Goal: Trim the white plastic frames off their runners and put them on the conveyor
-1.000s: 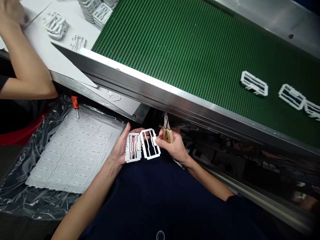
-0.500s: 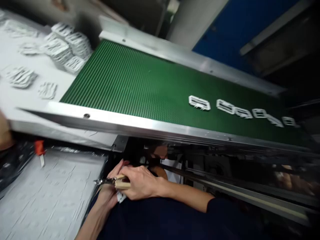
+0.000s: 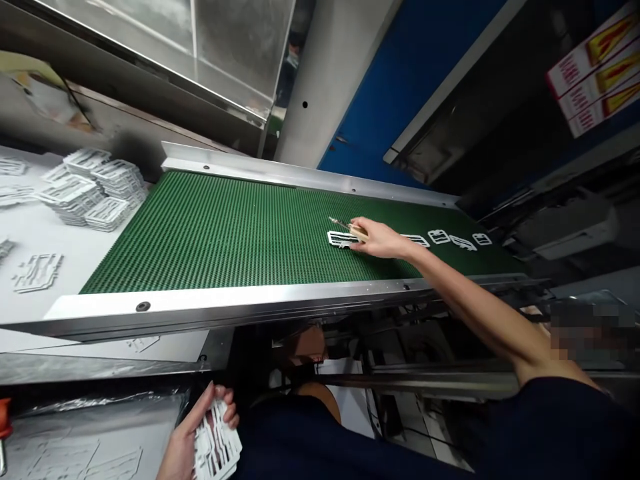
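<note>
My left hand (image 3: 193,423), low at the front, is closed around a small stack of white plastic frames (image 3: 217,443). My right hand (image 3: 377,238) reaches out over the green conveyor belt (image 3: 225,233). It grips a pair of nippers (image 3: 358,232) with beige handles, metal tip pointing left. Right under its fingers lies a slotted white plastic frame (image 3: 340,239), partly covered by the hand; whether the fingers pinch it I cannot tell. Further right on the belt are another frame partly behind the hand, a squarish frame (image 3: 439,237), a tilted one (image 3: 463,243) and a smaller one (image 3: 481,239).
Stacked white frames (image 3: 90,183) stand on the white table (image 3: 23,293) at the belt's left end, with a loose pile (image 3: 37,272) nearer. Metal rails (image 3: 280,295) edge the belt. A plastic-lined container (image 3: 110,413) and a red-handled tool (image 3: 5,419) are at lower left.
My right hand has moved from beside my left hand out to the belt, taking the nippers along. The stack in my left hand now shows clearly. The view has shifted.
</note>
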A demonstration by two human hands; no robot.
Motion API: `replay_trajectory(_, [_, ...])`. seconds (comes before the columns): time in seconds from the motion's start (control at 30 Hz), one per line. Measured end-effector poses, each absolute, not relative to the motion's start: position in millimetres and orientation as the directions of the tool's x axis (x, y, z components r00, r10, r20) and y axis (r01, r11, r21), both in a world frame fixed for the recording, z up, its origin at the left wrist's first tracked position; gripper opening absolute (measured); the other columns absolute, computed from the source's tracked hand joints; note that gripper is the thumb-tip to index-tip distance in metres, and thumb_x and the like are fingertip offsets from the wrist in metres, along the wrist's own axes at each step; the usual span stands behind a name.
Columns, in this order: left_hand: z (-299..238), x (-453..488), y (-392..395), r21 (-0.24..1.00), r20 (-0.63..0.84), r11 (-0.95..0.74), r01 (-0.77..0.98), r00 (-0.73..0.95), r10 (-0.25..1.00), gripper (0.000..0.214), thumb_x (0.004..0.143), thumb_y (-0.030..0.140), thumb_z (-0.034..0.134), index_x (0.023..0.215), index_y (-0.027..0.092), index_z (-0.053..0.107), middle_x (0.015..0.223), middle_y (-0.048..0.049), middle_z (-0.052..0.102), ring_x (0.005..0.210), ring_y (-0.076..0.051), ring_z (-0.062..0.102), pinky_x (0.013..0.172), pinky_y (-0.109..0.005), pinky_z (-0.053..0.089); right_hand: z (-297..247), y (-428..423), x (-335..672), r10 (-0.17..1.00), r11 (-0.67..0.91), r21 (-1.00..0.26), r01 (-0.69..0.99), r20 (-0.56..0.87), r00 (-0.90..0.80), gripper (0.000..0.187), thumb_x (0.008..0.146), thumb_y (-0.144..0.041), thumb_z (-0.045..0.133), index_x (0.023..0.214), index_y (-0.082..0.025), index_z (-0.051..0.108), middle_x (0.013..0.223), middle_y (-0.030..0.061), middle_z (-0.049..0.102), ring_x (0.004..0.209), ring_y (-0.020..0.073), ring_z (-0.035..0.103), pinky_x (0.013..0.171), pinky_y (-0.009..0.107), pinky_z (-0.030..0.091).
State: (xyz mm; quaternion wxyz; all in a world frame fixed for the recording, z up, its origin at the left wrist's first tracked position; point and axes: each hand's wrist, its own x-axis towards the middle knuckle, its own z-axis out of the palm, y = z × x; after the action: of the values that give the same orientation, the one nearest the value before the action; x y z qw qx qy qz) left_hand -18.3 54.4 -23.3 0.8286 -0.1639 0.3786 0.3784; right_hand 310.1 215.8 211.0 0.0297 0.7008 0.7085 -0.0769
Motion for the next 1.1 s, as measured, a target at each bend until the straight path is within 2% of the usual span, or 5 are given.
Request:
replay_trajectory(0.2, [-20, -22, 54, 0.168, -0.824, 0.633, -0.756, 0.245, 0.511, 0.012, 0.084, 0.009, 0.054, 0.082, 0.016, 0.064, 0.080, -0.0041, 0.062, 0.071, -0.016, 0.064, 0.068, -0.030, 0.058, 196, 217, 325, 0.997, 0.022, -0.067, 0.997, -0.068, -0.027, 0.036, 0.075, -0.043, 0.062, 0.098, -0.018, 0.050, 0.088, 0.0050, 0.059, 0.074, 0.0181, 0.053, 0.060, 0.027, 0.034])
replay_trajectory(0.37, [-11, -17, 50, 0.407, -0.656, 0.663, -0.629, 0.304, 0.691, 0.020, 0.073, 0.016, 0.071, 0.092, 0.019, 0.063, 0.071, 0.0015, 0.058, 0.052, -0.010, 0.053, 0.048, -0.020, 0.047, 217, 177, 278, 0.994, 0.100, -0.507, 0.856, 0.083, -0.067, 0.039, 0.072, -0.047, 0.066, 0.096, -0.019, 0.052, 0.095, 0.0060, 0.059, 0.079, 0.0183, 0.056, 0.067, 0.031, 0.044])
replay_trajectory(0.53, [-11, -11, 49, 0.688, -0.614, 0.679, -0.257, 0.293, 0.733, 0.020, 0.070, 0.031, 0.075, 0.070, 0.013, 0.066, 0.053, 0.0016, 0.050, 0.045, -0.010, 0.044, 0.042, -0.018, 0.036, 195, 113, 209, 0.833, 0.062, -0.775, 0.629, -0.307, -0.460, 0.041, 0.068, -0.041, 0.074, 0.099, -0.021, 0.056, 0.096, 0.0041, 0.062, 0.082, 0.0179, 0.059, 0.072, 0.030, 0.048])
replay_trajectory(0.83, [13, -54, 43, 0.499, -0.611, 0.800, -0.334, 0.519, 0.598, 0.024, 0.071, 0.034, 0.074, 0.082, 0.014, 0.068, 0.064, -0.0038, 0.061, 0.054, -0.013, 0.054, 0.050, -0.019, 0.043, 80, 87, 167, 0.632, 0.281, -0.746, 0.603, -0.329, -0.702, 0.044, 0.069, -0.035, 0.073, 0.104, -0.019, 0.051, 0.097, 0.0038, 0.061, 0.085, 0.0164, 0.058, 0.074, 0.027, 0.045])
replay_trajectory(1.1, [17, -58, 34, 0.583, -0.625, 0.789, -0.196, 0.511, 0.589, 0.019, 0.077, 0.032, 0.069, 0.081, 0.014, 0.068, 0.068, -0.0034, 0.061, 0.055, -0.010, 0.052, 0.048, -0.015, 0.040, 60, 79, 172, 0.787, 0.038, -0.868, 0.495, -0.280, -0.550, 0.038, 0.074, -0.025, 0.067, 0.109, -0.018, 0.053, 0.099, 0.0040, 0.062, 0.086, 0.0153, 0.059, 0.081, 0.029, 0.047])
